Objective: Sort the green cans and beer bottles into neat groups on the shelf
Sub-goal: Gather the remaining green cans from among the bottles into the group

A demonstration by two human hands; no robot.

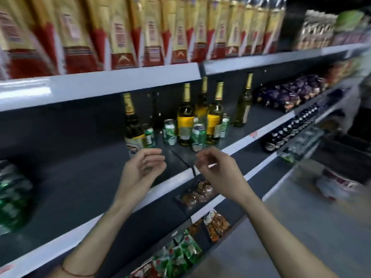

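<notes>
Both hands are hovering over the front edge of the dark grey shelf, and neither is gripping anything. The left hand is hanging palm inward with its fingers loosely curved and relaxed, just in front of the leftmost beer bottle. The right hand is hanging back-up beside it, fingers loosely bent, just in front of the nearest green can. The view is blurred, so I cannot tell whether the left fingertips are touching that bottle's label.

The beer bottles and green cans are standing mixed together on the shelf, behind the two hands. Taking the nearest green can as the landmark: three gold-necked bottles with yellow labels are standing upright in a tight cluster right behind it. A second green can is standing to its left, and a darker green can further left, tucked against the leftmost bottle. Another green can is sitting to the landmark's right, beside the cluster. A lone bottle is standing well apart to the right and further back.

Red and gold packets are filling the shelf above the landmark can, and snack bags are lying on the shelves below it.
</notes>
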